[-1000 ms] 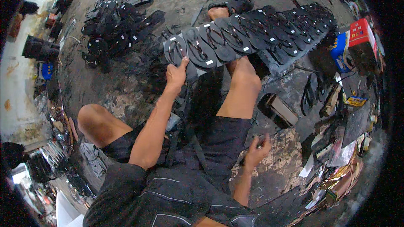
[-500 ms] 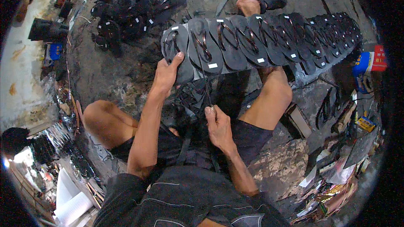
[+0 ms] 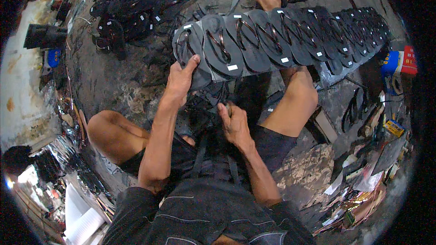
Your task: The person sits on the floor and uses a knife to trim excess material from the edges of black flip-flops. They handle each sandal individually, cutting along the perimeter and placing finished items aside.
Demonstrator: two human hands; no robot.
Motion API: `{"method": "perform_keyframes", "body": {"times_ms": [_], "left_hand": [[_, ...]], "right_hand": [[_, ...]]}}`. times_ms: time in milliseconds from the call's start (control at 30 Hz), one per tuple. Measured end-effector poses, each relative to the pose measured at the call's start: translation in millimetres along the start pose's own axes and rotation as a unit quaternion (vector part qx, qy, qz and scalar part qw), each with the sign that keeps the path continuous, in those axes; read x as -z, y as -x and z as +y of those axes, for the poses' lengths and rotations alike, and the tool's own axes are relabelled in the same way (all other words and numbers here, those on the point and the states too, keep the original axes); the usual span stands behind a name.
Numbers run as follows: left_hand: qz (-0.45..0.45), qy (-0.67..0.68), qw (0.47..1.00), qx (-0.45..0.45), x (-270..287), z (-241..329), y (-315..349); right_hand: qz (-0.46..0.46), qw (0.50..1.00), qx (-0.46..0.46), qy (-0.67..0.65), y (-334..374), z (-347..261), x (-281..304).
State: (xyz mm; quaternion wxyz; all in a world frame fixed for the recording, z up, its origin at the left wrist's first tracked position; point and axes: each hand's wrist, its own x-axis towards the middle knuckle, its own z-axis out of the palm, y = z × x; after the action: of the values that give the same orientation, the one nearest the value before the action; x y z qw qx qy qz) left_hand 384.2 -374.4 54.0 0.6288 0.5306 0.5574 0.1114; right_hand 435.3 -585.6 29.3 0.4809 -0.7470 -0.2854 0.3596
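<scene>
A row of black flip-flops (image 3: pixel 254 41) with glossy straps and small white labels stretches across a long board (image 3: pixel 265 71) in front of me. My left hand (image 3: pixel 182 78) grips the flip-flop (image 3: pixel 190 47) at the row's left end, thumb on its sole and fingers out of sight underneath. Below the row, over my lap, my right hand (image 3: pixel 235 124) is closed with its fingers curled. Whatever it may hold is too dark and small to make out. Dark scraps (image 3: pixel 218 95) lie between the two hands.
A heap of black flip-flops (image 3: pixel 131 9) lies on the floor at the far left. To the right are a blue and red package (image 3: pixel 398 63), a small yellow box (image 3: pixel 393 128) and loose scraps (image 3: pixel 359 195). My bent knees (image 3: pixel 297 102) flank the work.
My right hand has shifted slightly up. The thin dark strand that ran from it to the row no longer shows. The left hand keeps its grip on the end flip-flop.
</scene>
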Motion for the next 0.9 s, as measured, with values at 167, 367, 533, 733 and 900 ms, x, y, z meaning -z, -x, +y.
{"method": "perform_keyframes", "body": {"times_ms": [167,367,533,733,900], "left_hand": [[-0.030,0.041,0.998,0.023,-8,3,18],[-0.039,0.180,0.981,0.069,-4,-6,23],[-0.098,0.154,0.980,0.085,-12,-5,24],[-0.050,0.115,0.991,0.052,5,-3,41],[-0.010,0.098,0.995,0.014,33,37,132]], "right_hand": [[-0.083,0.990,-0.111,0.016,-52,5,6],[0.008,0.989,-0.019,0.146,-89,36,-37],[0.220,0.891,0.282,0.281,-130,145,-61],[0.026,0.958,0.085,-0.274,-142,87,-66],[-0.037,0.989,0.012,-0.140,-166,61,-89]]}}
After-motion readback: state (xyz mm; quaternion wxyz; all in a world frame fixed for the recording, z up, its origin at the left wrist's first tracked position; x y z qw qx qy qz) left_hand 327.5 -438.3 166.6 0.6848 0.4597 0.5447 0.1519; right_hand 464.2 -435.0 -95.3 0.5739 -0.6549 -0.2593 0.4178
